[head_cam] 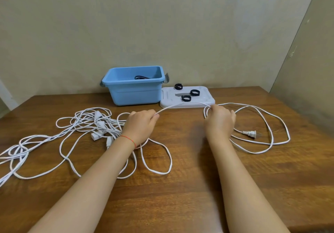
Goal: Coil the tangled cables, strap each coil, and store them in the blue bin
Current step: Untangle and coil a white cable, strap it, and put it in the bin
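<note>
White cable (pixel 182 104): one span stretched between my left hand (pixel 140 124) and right hand (pixel 219 121), both pinching it above the table (pixel 180 187); tangle lies left, plug (pixel 250 133) right. Blue bin (pixel 134 86) behind, straps (pixel 194 92) on lid (pixel 207 100) beside it

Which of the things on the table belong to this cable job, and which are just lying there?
Part of the job:
white cable, held by left hand and right hand
tangled cables
blue bin
black straps

Just lying about:
white lid under the straps
grey strip on the lid
</note>
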